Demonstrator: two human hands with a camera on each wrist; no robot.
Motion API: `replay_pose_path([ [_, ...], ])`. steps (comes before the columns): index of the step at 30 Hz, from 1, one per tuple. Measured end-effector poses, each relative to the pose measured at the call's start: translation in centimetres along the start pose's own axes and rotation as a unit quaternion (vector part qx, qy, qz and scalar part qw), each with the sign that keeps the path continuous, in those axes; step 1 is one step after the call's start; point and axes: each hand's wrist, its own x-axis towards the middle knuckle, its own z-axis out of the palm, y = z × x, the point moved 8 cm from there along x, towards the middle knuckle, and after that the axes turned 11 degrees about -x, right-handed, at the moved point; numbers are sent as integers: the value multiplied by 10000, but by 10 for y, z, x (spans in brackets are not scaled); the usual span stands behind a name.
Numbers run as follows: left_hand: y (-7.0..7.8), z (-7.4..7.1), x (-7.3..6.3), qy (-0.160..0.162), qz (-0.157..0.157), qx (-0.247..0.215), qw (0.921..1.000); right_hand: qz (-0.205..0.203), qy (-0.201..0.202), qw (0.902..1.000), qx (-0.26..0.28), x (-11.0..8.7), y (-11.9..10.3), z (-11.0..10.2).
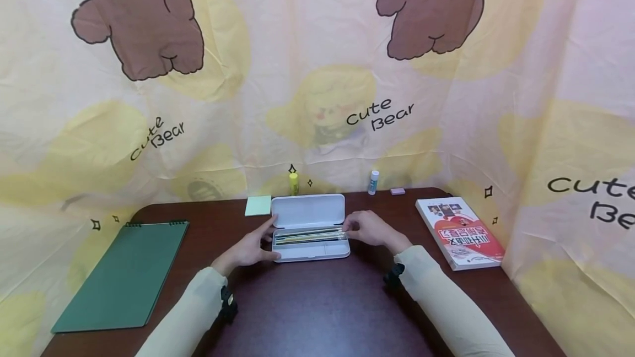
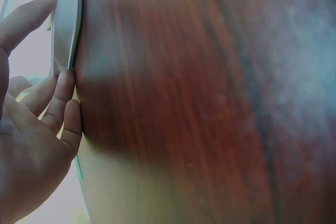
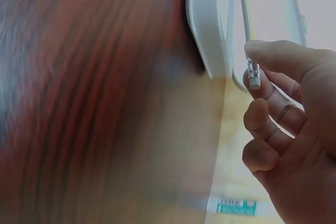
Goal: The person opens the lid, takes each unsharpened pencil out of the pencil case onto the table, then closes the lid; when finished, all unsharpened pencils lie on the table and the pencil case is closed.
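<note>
An open white pencil case [image 1: 312, 252] lies on the table, its lid [image 1: 307, 211] tipped back. Several pencils [image 1: 302, 237] lie lengthwise in its rear compartment. My left hand [image 1: 250, 245] holds the case's left end, thumb at the front corner and fingers farther back. In the left wrist view those fingertips [image 2: 65, 80] meet the end of the case. Over the case's right end, my right hand [image 1: 371, 228] pinches a pencil [image 3: 253, 75] between thumb and index finger near its eraser tip. The pencil's other end runs along the case.
Behind the case are a pale green sticky-note pad [image 1: 258, 206], a yellow highlighter [image 1: 294, 184], a glue stick [image 1: 373, 183] and a pink eraser [image 1: 397, 191]. A green spiral pad [image 1: 124, 277] lies left, a book [image 1: 461, 234] right. A bear-print curtain [image 1: 307, 114] surrounds the table [image 1: 317, 307].
</note>
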Motion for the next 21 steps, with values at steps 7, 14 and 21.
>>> replay_pose_path([
  [7, -1, -1, -1, -26, 10, -30, 10000, 272, 100, 9995, 126, -10, 24, -13],
  [14, 1, 0, -1, -56, 96, -39, 9999, 524, 218, 9980, 270, -23, 54, -29],
  [21, 0, 1, 0, -45, 66, -89, 9999, 727, 304, 9963, 339, -40, 87, -43],
])
